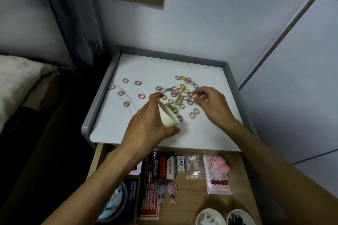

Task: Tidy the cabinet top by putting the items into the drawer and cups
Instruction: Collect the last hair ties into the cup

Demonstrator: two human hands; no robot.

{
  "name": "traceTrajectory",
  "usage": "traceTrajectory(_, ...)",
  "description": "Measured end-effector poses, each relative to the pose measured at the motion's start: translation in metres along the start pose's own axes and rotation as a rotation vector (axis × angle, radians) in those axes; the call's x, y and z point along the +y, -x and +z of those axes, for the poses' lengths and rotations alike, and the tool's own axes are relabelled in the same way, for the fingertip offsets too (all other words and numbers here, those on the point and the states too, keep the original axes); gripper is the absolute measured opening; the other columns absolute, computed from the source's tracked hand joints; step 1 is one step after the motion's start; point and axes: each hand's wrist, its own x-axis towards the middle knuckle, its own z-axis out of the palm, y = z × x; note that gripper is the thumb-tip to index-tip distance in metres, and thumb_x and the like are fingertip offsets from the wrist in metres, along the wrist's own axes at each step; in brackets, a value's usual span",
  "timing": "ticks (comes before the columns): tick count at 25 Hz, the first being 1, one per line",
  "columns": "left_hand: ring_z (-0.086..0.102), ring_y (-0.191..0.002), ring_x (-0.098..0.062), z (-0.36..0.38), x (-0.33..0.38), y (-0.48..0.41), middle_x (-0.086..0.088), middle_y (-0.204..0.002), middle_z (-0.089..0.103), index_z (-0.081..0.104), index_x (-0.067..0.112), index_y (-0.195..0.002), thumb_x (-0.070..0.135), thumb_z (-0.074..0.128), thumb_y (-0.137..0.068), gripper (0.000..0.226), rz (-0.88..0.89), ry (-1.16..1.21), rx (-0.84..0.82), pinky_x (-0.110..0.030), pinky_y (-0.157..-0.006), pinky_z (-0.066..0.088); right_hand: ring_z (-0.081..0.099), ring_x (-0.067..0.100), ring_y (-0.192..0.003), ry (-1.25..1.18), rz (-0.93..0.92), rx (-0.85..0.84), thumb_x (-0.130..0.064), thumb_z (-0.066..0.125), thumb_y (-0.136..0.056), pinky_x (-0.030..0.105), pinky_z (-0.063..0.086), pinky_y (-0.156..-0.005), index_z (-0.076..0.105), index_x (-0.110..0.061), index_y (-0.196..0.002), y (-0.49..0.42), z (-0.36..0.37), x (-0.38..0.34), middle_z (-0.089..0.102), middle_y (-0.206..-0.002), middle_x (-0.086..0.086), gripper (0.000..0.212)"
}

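So, left hand: we saw it wrapped round a small white cup, thumb under the base, fingers curled over the far side.
Cup: tipped on its side, mouth toward the pile, low over the cabinet top. We judged this was to catch ties fed in from the right.
Right hand: fingertips pinched at hair ties on the pile's right edge; how many, we couldn't tell.
Hair ties: main heap lay mid-top between both hands; a few strays sat well apart to the left.
Edges: raised grey rim ran along left, back and right. We saw none at the front, so ties could slip off into the drawer.
Room: bare top left of the cup gave us space to sweep strays in.
Drawer: open and crowded at the front, two more cups at its near right.
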Motion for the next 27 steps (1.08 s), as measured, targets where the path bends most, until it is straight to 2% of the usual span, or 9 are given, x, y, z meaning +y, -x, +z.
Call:
traceTrajectory(2, 0.049, -0.092, -0.008, -0.002, 0.000, 0.000, 0.017, -0.106, 0.046, 0.026, 0.034, -0.140, 0.041, 0.086, -0.066, 0.095, 0.007, -0.007, 0.000, -0.017, -0.065, 0.039, 0.052, 0.021, -0.116, 0.129, 0.035, -0.075, -0.026, 0.062, -0.093, 0.032, 0.046, -0.099, 0.061, -0.024, -0.125, -0.006, 0.012, 0.022, 0.053, -0.129, 0.006, 0.031)
traceTrajectory(4, 0.048, -0.092, -0.007, -0.003, 0.001, -0.001, 0.016, -0.107, 0.045, 0.026, 0.033, -0.141, 0.041, 0.085, -0.066, 0.096, 0.010, -0.009, 0.006, -0.019, -0.069, 0.039, 0.046, 0.023, -0.122, 0.128, 0.016, -0.106, -0.025, 0.063, -0.093, 0.032, 0.042, -0.103, 0.061, -0.025, -0.124, -0.009, 0.025, 0.029, 0.050, -0.132, 0.006, 0.032)
traceTrajectory(7, 0.047, -0.091, -0.006, -0.004, 0.002, -0.002, 0.018, -0.104, 0.045, 0.027, 0.033, -0.141, 0.041, 0.085, -0.067, 0.095, 0.005, 0.016, 0.008, -0.011, -0.065, 0.036, 0.054, 0.020, -0.106, 0.140, -0.066, -0.044, -0.015, 0.065, -0.091, 0.022, 0.044, -0.088, 0.067, -0.017, -0.107, -0.009, 0.036, 0.023, 0.056, -0.117, 0.006, 0.017)
traceTrajectory(11, 0.046, -0.090, -0.005, -0.007, -0.001, -0.004, 0.017, -0.105, 0.045, 0.027, 0.033, -0.141, 0.042, 0.084, -0.067, 0.094, 0.004, 0.018, 0.019, -0.004, -0.064, 0.031, 0.061, 0.020, -0.091, 0.185, -0.108, -0.029, -0.005, 0.065, -0.089, 0.024, 0.047, -0.078, 0.070, -0.009, -0.097, -0.009, 0.036, 0.020, 0.064, -0.102, 0.008, 0.010)
traceTrajectory(16, 0.048, -0.093, -0.007, -0.004, -0.001, -0.002, 0.013, -0.112, 0.050, 0.025, 0.034, -0.142, 0.043, 0.084, -0.066, 0.096, 0.003, 0.001, 0.008, -0.020, -0.071, 0.040, 0.062, 0.016, -0.090, 0.231, -0.057, -0.070, -0.003, 0.059, -0.092, 0.014, 0.044, -0.075, 0.070, -0.006, -0.102, -0.008, 0.028, 0.019, 0.067, -0.105, 0.008, 0.015)
traceTrajectory(19, 0.048, -0.092, -0.007, -0.003, -0.001, -0.001, 0.016, -0.108, 0.046, 0.025, 0.035, -0.141, 0.043, 0.084, -0.067, 0.095, 0.003, -0.011, 0.009, -0.021, -0.073, 0.039, 0.059, 0.005, -0.079, 0.095, -0.013, -0.025, -0.006, 0.061, -0.092, -0.001, 0.041, -0.065, 0.070, -0.010, -0.100, -0.007, 0.014, 0.009, 0.067, -0.099, 0.001, 0.012)
traceTrajectory(22, 0.048, -0.092, -0.007, -0.002, -0.002, -0.001, 0.016, -0.108, 0.046, 0.025, 0.035, -0.141, 0.043, 0.084, -0.066, 0.096, -0.008, -0.014, 0.008, -0.021, -0.072, 0.039, 0.064, 0.003, -0.084, -0.136, 0.001, 0.010, -0.009, 0.064, -0.091, 0.002, 0.044, -0.070, 0.069, -0.015, -0.095, -0.003, -0.006, -0.017, 0.068, -0.095, -0.005, 0.008)
traceTrajectory(25, 0.050, -0.093, -0.009, 0.002, 0.000, -0.002, 0.011, -0.115, 0.054, 0.026, 0.034, -0.140, 0.044, 0.084, -0.065, 0.095, -0.008, -0.001, 0.000, -0.023, -0.072, 0.041, 0.066, 0.001, -0.086, -0.377, -0.112, -0.196, -0.001, 0.064, -0.088, 0.014, 0.052, -0.076, 0.069, -0.010, -0.093, 0.014, -0.016, -0.055, 0.069, -0.091, -0.004, 0.011)
traceTrajectory(27, 0.055, -0.092, -0.009, 0.004, 0.000, -0.004, 0.009, -0.118, 0.060, 0.026, 0.033, -0.140, 0.042, 0.084, -0.065, 0.095, 0.005, 0.010, 0.001, -0.025, -0.073, 0.045, 0.066, 0.004, -0.088, -0.306, -0.236, -0.431, 0.005, 0.062, -0.087, 0.020, 0.054, -0.076, 0.070, -0.005, -0.099, 0.026, -0.012, -0.071, 0.069, -0.095, 0.000, 0.017)
